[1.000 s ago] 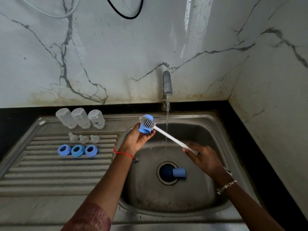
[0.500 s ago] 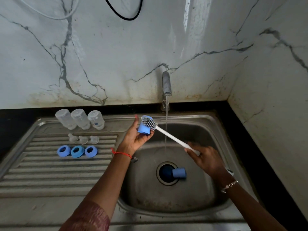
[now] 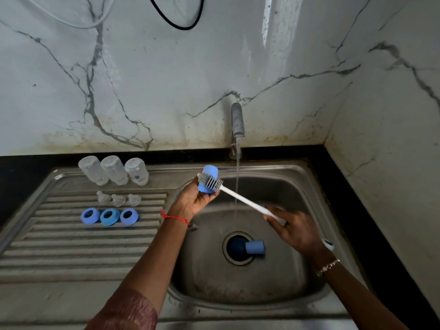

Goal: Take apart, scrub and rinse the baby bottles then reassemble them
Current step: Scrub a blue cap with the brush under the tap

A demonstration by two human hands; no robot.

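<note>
Centrally held part: a blue cap, raised over the rim of the basin on the drainboard side, its rounded closed end pointing up and away.
Left hand: grip clamped on the blue cap. Fingers and thumb curl round its lower half, so the upper half stands clear above the fingertips.
Brush: the grey bristled head lies across the outer side of the blue cap, touching it just above the left fingertips. The white handle slants down toward the other hand.
Right hand: grip closed on the far end of the brush handle, which passes between thumb and fingers. The hand hangs over the basin, well apart from the cap.
Water: a thin stream from the tap falls just beside the blue cap without touching it. Whether it strikes the handle cannot be told.
Second blue cap: lies on its side on the basin floor, at the edge of the drain.
Bottles: three, clear, upside down in a row at the rear of the drainboard.
Teats: three, clear, in a row just in front of the bottles.
Collar rings: three, blue, in a row nearer the viewer than the teats.
Wrists: a red thread on the left, a bracelet on the right.
Counter: black, bordering the sink at the rear and on the right-hand side.
</note>
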